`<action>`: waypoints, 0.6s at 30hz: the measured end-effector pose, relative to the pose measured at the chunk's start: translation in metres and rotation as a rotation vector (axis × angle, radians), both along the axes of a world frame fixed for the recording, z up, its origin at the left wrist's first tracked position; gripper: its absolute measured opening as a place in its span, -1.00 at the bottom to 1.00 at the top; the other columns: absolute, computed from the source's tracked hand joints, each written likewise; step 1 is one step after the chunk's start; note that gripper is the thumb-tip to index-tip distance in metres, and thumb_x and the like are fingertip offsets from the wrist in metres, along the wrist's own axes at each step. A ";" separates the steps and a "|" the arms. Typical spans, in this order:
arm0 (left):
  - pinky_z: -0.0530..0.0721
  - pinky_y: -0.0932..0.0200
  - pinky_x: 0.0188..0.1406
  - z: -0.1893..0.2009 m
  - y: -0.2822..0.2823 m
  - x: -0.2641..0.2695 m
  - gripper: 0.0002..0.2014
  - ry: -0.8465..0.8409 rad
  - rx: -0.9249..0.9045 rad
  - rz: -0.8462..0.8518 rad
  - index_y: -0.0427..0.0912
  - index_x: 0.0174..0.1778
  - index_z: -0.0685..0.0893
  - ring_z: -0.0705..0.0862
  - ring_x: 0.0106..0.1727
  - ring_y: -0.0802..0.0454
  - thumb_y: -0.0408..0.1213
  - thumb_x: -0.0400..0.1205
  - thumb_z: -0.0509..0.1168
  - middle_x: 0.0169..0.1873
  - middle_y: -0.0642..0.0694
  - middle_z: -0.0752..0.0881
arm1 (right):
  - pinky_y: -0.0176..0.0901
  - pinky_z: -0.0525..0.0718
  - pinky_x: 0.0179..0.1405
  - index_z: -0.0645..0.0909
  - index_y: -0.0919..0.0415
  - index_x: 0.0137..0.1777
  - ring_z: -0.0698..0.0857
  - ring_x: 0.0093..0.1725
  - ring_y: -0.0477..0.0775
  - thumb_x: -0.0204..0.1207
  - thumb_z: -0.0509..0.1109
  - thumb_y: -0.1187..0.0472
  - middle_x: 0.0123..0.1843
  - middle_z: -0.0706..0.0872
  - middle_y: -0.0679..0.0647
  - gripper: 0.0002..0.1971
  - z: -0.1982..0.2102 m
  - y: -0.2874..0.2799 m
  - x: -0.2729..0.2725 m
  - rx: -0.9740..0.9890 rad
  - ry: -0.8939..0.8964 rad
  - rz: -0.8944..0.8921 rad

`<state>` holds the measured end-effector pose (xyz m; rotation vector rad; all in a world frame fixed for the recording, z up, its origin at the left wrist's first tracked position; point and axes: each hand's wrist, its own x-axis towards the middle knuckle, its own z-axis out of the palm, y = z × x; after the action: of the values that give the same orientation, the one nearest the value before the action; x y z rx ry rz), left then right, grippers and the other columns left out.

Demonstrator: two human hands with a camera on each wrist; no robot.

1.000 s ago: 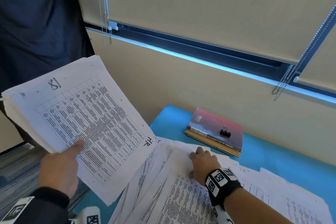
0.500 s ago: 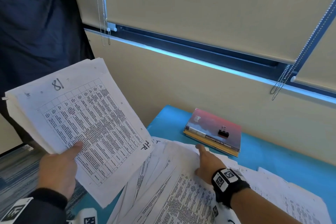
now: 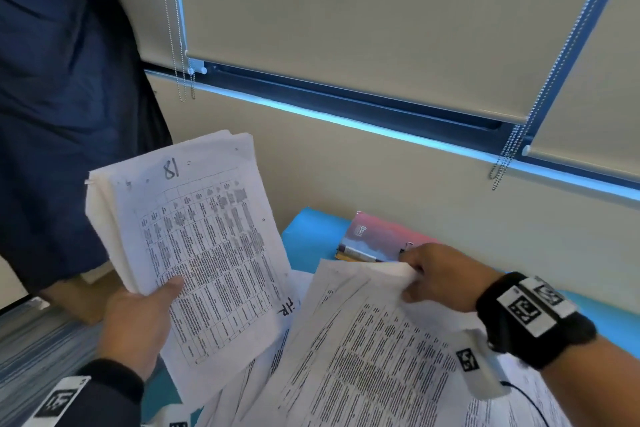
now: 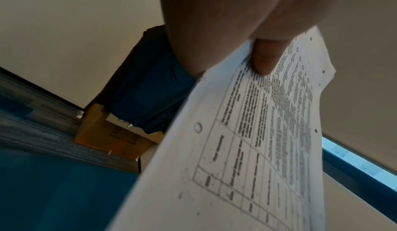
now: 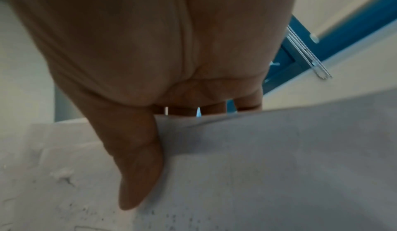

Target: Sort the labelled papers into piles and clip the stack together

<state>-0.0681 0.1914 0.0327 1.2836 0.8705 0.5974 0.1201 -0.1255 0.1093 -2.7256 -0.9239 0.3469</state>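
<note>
Left hand grips the sorted stack, thumb on top, fingers underneath out of sight. Top sheet carries a table and a handwritten label at its far edge, which looks like 81 or 18; can't tell which way up it reads. Stack is held up off the surface, tilted toward me, left of the loose papers.

Right hand pinches the far edge of the top few loose sheets, thumb over, fingers curled under, lifting that edge clear of the spread. Right wrist view confirms the pinch; print there is blurred.

Step, as I judge it: peel off the next sheet, read its label, add it to the matching pile. To do it well:
- take one sheet, not the bunch; slide the thumb to fan them
- lift slowly, the sheets below lie loose and fanned and will drag
- keep the left thumb pressing so the stack doesn't splay
- square the edges before clipping

Sorting looks far from done; many sheets lie fanned out.

Surface is blue, mostly covered in paper. A pink-covered book lies at the far side, just beyond my right fingers. No clip visible here; possibly behind my hand.

Room: dark blue cloth hangs at left, cardboard box below it on striped carpet. Beige wall, roller blinds down, bead chains hanging.
</note>
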 end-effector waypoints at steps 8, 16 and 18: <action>0.73 -0.37 0.07 0.012 -0.050 0.023 -0.90 0.029 0.150 -0.326 -0.17 0.01 0.77 0.80 -0.09 -0.38 -0.31 0.59 0.44 -0.14 -0.30 0.85 | -0.27 0.56 0.09 0.69 -0.02 0.00 0.64 0.08 -0.14 0.41 0.59 0.09 0.25 0.60 -0.25 -0.79 0.080 -0.018 -0.021 0.175 -0.250 0.057; 0.74 -0.18 0.06 0.017 -0.097 0.026 -0.90 0.064 0.262 -0.611 -0.22 -0.07 0.82 0.83 -0.13 -0.20 -0.44 0.57 0.44 -0.24 -0.19 0.87 | -0.14 0.60 -0.09 0.63 -0.03 -0.09 0.67 -0.09 -0.04 0.52 0.49 0.07 -0.04 0.73 -0.09 -0.92 0.095 -0.011 -0.032 0.283 -0.370 0.066; 0.73 -0.18 0.11 0.018 -0.102 0.025 -0.87 0.051 0.273 -0.636 -0.20 -0.05 0.82 0.83 -0.08 -0.19 -0.47 0.57 0.43 -0.22 -0.14 0.88 | -0.16 0.57 -0.22 0.55 -0.05 -0.14 0.64 -0.17 -0.01 0.55 0.46 0.07 -0.18 0.67 -0.09 -0.88 0.091 -0.010 -0.033 0.272 -0.390 0.039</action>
<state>-0.0435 0.0893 0.0504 1.7257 0.3830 0.1771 0.0870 -0.1359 0.2004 -2.5640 -1.0307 -0.2965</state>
